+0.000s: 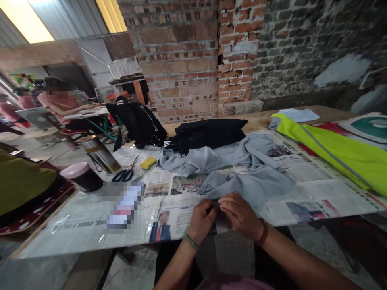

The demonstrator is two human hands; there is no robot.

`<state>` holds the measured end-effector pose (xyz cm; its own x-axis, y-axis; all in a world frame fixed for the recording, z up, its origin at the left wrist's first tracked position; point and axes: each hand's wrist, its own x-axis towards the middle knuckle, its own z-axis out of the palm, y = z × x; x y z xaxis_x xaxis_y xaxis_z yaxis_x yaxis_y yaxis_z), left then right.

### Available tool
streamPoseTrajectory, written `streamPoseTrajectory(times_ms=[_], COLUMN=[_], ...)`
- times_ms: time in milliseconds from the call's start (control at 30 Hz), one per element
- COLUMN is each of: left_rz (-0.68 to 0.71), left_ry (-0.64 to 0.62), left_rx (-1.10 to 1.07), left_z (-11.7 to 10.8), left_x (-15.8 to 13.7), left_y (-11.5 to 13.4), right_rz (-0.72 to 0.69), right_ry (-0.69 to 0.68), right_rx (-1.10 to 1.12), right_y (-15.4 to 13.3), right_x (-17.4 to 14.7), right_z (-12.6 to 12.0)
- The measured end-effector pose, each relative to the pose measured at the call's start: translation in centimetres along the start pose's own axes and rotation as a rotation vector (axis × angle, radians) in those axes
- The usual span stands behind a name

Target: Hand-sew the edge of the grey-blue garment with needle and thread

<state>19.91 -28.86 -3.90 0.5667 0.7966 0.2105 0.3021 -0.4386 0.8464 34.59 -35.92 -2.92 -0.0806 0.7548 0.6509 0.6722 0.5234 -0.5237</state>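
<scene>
A light grey cloth garment lies crumpled on the newspaper-covered table, its near edge reaching my fingers. My left hand, with a green beaded bracelet at its wrist, is closed in a pinch at that edge. Close beside it on the right, my right hand has its fingers curled together on the same grey cloth; a dark red bracelet circles that wrist. The fingertips nearly meet, and the exact pinch points are hidden. Whether a small tool is between them cannot be made out.
Scissors, a yellow sponge, a lidded jar, a metal flask and a blurred phone-like item lie left. Black cloth and a black bag sit behind. At right are a yellow vest and iron. People sit far left.
</scene>
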Motion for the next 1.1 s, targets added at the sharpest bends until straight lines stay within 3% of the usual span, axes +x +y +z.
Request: streamPoseTrajectory(times_ms=[200,333,567,733,967,1100], left_rz=[0.019,0.028,0.040,0.044,0.099,-0.006], left_ry=[-0.039,-0.038,-0.026,0.012,0.041,0.119], left_rx=[0.012,0.015,0.006,0.002,-0.029,-0.081], left_z=[-0.2,-0.3,-0.3,-0.3,-0.6,-0.4], left_x=[-0.1,-0.1,0.0,0.0,-0.4,-0.4], left_y=[-0.2,-0.2,-0.4,-0.4,-0.6,-1.6], right_rz=[0.684,0.874,0.806,0.732,0.737,0.772], right_ry=[-0.088,-0.081,0.155,0.231,0.271,0.324], right_rx=[0.760,1.094,0.997,0.945,0.943,0.973], right_y=[0.5,1.5,2.9,3.2,3.2,2.9], right_x=[2.6,4.6,7.7,8.9,8.0,6.6], right_z=[-0.3,-0.8,-2.9,-4.2,-4.3,-4.8])
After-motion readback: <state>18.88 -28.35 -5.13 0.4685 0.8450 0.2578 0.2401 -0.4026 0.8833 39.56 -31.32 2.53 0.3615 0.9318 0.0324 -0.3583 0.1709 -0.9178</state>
